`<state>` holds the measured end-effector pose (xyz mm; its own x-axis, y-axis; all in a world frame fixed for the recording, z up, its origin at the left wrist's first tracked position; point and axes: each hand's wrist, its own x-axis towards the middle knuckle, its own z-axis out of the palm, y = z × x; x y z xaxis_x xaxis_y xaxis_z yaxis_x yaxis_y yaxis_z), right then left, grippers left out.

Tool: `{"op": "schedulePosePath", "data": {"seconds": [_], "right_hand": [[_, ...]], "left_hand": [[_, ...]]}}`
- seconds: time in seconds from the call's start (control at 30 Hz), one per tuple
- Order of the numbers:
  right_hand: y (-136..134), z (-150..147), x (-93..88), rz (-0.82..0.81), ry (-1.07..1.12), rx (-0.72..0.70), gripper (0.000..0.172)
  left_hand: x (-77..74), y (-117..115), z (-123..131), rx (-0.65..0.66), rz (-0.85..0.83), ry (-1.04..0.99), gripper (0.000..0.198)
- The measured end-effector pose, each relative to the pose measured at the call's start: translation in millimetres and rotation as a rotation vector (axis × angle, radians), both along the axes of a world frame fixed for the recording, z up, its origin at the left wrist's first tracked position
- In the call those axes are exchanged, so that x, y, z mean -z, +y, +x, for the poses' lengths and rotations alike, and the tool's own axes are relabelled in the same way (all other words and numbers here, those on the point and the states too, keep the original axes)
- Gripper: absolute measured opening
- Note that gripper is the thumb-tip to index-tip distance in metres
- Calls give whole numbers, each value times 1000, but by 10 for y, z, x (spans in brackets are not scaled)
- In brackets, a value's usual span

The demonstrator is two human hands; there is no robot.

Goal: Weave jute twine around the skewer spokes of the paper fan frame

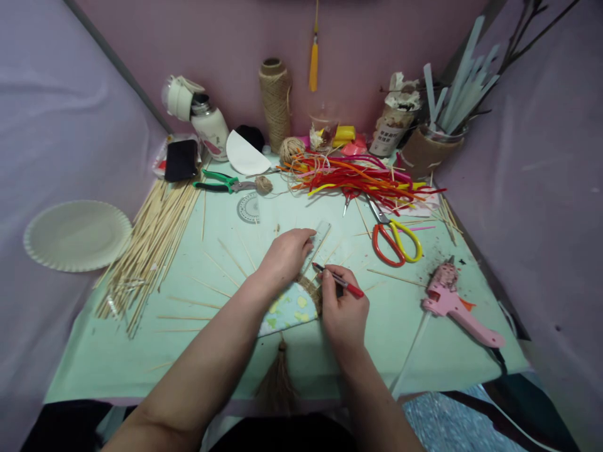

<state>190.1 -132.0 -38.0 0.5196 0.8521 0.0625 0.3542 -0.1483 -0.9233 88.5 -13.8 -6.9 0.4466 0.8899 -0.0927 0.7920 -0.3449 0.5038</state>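
Two hands of mine meet over one cloth panel in the head view, at the near middle of the table. My left hand lies across it with the fingers bent at one clear ruler; whether they grip it or only press, I cannot tell. My right hand is closed round one red pen, its tip pointing left, just beside the ruler. The panel has a brown braid along its curved edge, at least six thin sticks spread out to its left, and one brown tassel hangs on its near side.

On the far left I have one bottle; nearer are one plate and one bundle of sticks, too many to count. Far of the panel lie one protractor, one pair of pliers and one white half-disc. Two balls of twine sit there, the larger beside one tall cone, the smaller by the pliers. To the far right are one heap of red and orange strips, one jar and one pot of glue sticks. Nearer on the right are one pair of red-and-yellow scissors and one pink glue gun.
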Motion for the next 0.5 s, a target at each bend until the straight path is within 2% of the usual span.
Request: {"op": "schedulePosePath", "data": {"seconds": [0.5], "right_hand": [[4, 2, 13, 17, 38, 22, 26]], "left_hand": [[-12, 0, 2, -2, -8, -6, 36]]}}
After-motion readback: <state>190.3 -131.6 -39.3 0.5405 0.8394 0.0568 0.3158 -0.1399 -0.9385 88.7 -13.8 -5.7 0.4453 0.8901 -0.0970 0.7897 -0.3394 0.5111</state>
